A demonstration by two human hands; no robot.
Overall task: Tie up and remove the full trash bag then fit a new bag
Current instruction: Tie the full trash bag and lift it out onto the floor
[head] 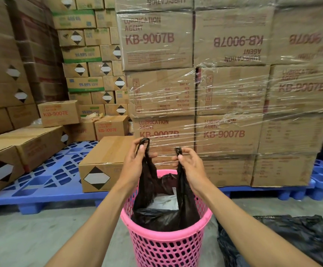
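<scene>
A round pink perforated plastic waste basket (166, 245) stands on the grey concrete floor (41, 237), below both hands. The left hand (137, 158) and right hand (190, 162) each have fingers pinched shut on one handle of the black thin plastic trash bag (162, 216) — its body sits inside the basket rim. A loose black plastic bag (291, 237) lies right of the right fingers; shrink-wrapped brown cardboard cartons (224, 93) on a blue plastic pallet (45, 182) wall off the space beyond.
</scene>
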